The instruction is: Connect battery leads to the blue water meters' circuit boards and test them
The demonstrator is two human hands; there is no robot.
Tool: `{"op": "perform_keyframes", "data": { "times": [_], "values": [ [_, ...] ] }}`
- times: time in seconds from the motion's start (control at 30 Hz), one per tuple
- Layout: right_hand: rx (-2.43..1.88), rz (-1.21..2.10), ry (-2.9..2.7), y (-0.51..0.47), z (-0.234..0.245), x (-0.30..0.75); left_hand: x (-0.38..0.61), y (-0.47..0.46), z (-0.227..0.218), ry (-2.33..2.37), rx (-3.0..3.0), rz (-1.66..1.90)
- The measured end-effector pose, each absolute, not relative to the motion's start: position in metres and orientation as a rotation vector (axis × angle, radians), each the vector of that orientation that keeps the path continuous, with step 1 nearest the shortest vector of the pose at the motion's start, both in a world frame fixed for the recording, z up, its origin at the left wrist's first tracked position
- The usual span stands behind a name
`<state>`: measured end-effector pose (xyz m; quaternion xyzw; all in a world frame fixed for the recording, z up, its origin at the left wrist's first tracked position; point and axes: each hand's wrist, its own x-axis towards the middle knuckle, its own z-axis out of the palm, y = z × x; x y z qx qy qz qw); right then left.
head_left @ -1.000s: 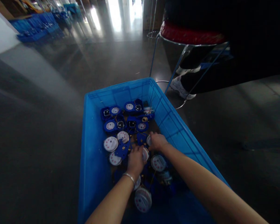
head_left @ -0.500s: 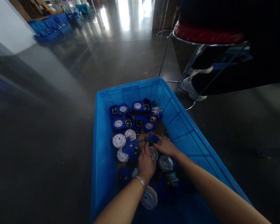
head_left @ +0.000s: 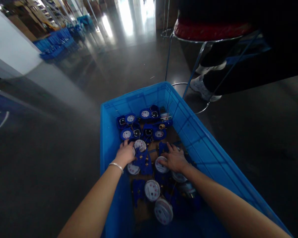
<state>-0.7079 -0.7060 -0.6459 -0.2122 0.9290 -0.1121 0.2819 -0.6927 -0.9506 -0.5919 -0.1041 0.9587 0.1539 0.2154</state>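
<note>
A blue plastic crate [head_left: 203, 145] stands on the dark floor and holds several blue water meters with round white dials [head_left: 152, 190]. My left hand [head_left: 125, 154], with a bracelet at the wrist, lies over a white-dial meter at the crate's left side, fingers curled onto it. My right hand [head_left: 174, 159] rests with fingers spread on the meters in the middle, next to a white dial [head_left: 160, 164]. More blue meters [head_left: 145, 114] lie in rows at the crate's far end.
A stool with a red seat [head_left: 203, 31] and thin metal legs stands just beyond the crate, with a seated person's white shoe [head_left: 204, 91] beside it. Stacked blue crates [head_left: 55, 46] lie far back left on the glossy floor.
My left hand has moved left from the crate's middle to a dial near the left wall. My right hand has slid slightly toward me. The camera has shifted.
</note>
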Motion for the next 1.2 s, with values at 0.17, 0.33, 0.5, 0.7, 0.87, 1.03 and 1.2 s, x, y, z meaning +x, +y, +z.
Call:
{"op": "perform_keyframes", "data": {
  "times": [0.17, 0.33, 0.5, 0.7, 0.87, 1.03, 1.2],
  "values": [
    [-0.568, -0.323, 2.507, -0.703, -0.647, -0.707, -0.703, -0.972, -0.608, 2.508, -0.301, 0.442],
    [-0.57, -0.34, 2.515, -0.701, -0.651, -0.708, -0.714, -0.992, -0.568, 2.435, -0.407, 0.767],
    [-0.575, -0.342, 2.513, -0.701, -0.654, -0.708, -0.723, -1.004, -0.522, 2.235, -0.627, 1.169],
    [-0.593, -0.321, 2.518, -0.703, -0.653, -0.708, -0.729, -0.982, -0.534, 1.96, -0.724, 1.438],
    [-0.6, -0.298, 2.519, -0.702, -0.65, -0.707, -0.729, -0.955, -0.574, 1.805, -0.77, 1.492],
    [-0.601, -0.293, 2.53, -0.702, -0.65, -0.707, -0.725, -0.937, -0.604, 1.754, -0.849, 1.583],
    [-0.595, -0.292, 2.542, -0.703, -0.651, -0.707, -0.719, -0.895, -0.612, 1.787, -0.924, 1.67]
  ]
}}
